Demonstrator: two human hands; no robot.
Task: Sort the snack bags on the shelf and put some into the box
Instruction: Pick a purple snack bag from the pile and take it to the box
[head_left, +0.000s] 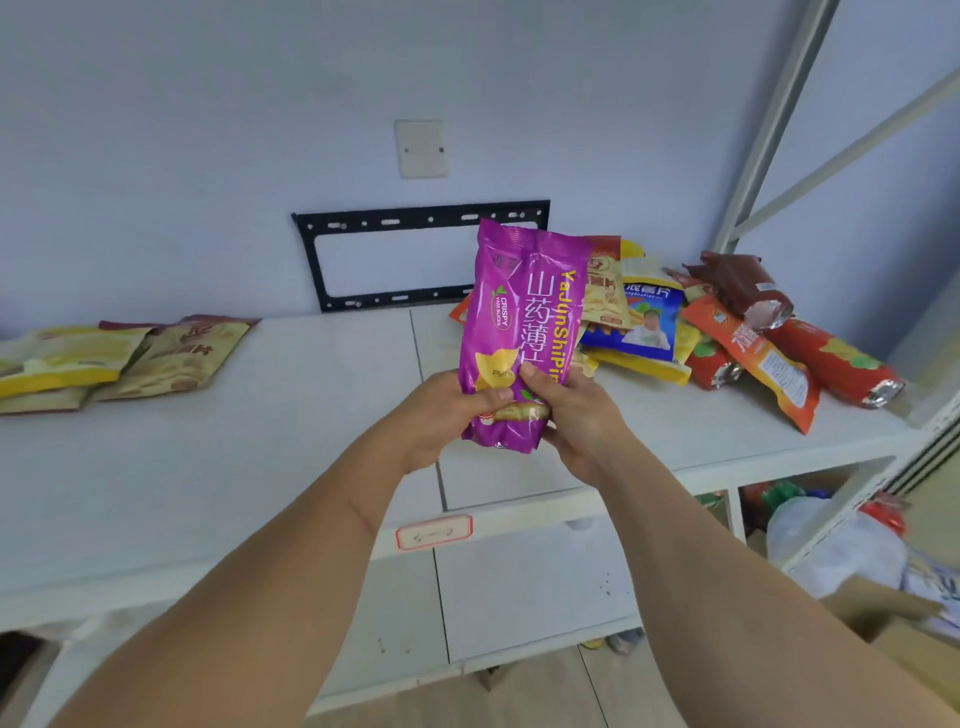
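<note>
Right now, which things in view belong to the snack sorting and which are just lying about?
Part of the job:
purple yam-slice bag, gripped by left hand and right hand
yellow bags, far left of the shelf
mixed bag pile, right
cardboard box, lower right

Lying about:
black wall bracket
wall plate
shelf label

At frame centre, the purple bag (519, 332) carries white and yellow lettering and a green-ringed label. At left lie tan and yellow bags (119, 358). At right, a blue bag (644, 322), an orange bag (753, 358), red bags (836, 364) and a dark brown-red bag (737, 283) heap on the white shelf (260, 441). A black bracket (415, 254) sits on the pale lilac wall (208, 130).
</note>
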